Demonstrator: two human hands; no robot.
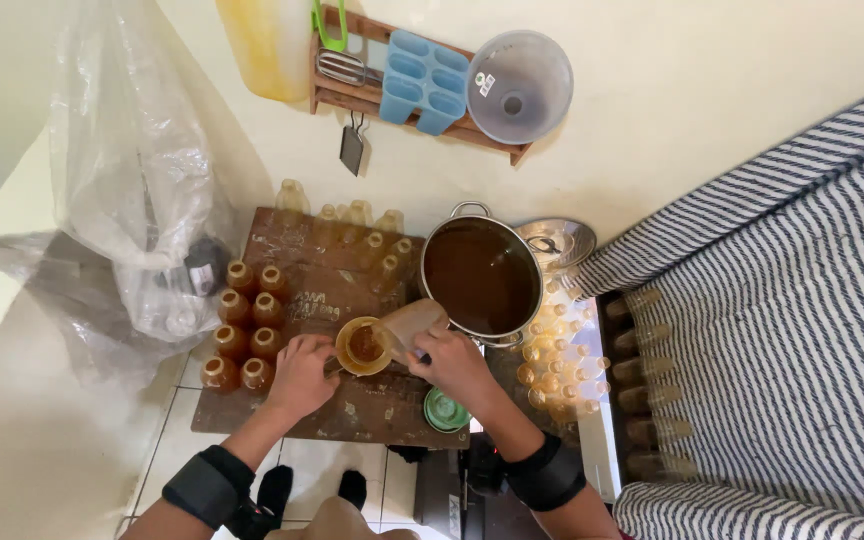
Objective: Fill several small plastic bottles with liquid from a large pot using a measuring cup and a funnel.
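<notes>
Brown liquid is being poured from a jug through a funnel into a bottle, with part of the batch already filled.

Head view: at the centre of the wooden counter point(352, 415), a yellow funnel point(362, 346) holding brown liquid is steadied by the left hand point(300, 377), whose fingers are curled around its rim; the bottle beneath is hidden. A tilted plastic jug point(412, 325) is gripped by the right hand point(455, 367), closed on its handle side, with the spout at the funnel's three o'clock edge. Eight filled bottles point(244, 328) are seen standing in pairs at nine o'clock. Empty bottles point(372, 240) wait at twelve o'clock. At one o'clock, the pot point(480, 275) is nearly full, so much is judged left. More bottles point(557, 360) are crowded at three o'clock. A green lid point(445, 410) lies at five o'clock.
</notes>
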